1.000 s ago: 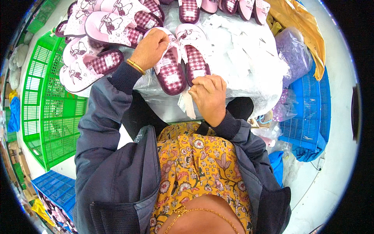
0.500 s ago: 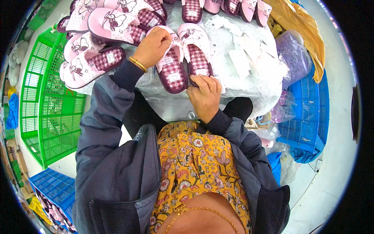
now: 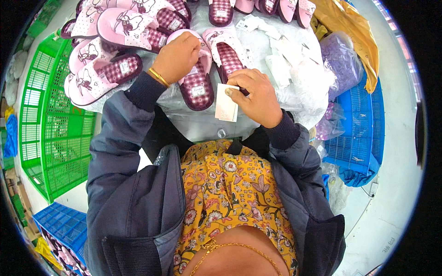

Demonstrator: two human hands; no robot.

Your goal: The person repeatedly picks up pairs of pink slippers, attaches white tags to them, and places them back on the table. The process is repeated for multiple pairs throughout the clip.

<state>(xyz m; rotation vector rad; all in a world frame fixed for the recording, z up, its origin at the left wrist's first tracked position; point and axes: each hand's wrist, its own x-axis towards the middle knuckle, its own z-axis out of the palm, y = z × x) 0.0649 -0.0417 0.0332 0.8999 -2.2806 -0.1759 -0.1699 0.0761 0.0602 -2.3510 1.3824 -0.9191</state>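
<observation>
Two pink slippers with checked maroon insoles lie before me, toes away. My left hand (image 3: 177, 57) is closed at the upper of the left slipper (image 3: 197, 89); its fingertips and anything between them are hidden. At the heel of the right slipper (image 3: 228, 57), my right hand (image 3: 255, 96) pinches a pale card tag (image 3: 226, 105) under its thumb. That tag hangs over the near edge of the plastic-wrapped work surface (image 3: 258, 41). The fingers of this hand cover the slipper's heel end, so I cannot tell whether they grip it too.
More pink slippers (image 3: 124, 27) are piled at the left and along the far side. Loose white tags (image 3: 281, 60) lie to the right. Green crates (image 3: 60, 124) stand at left, a blue crate (image 3: 357, 124) at right, beside a bagged purple bundle (image 3: 340, 60).
My right hand has shifted right and turned, and a card tag now shows under its thumb. The right slipper has tilted. My left hand stays at the left slipper, more curled.
</observation>
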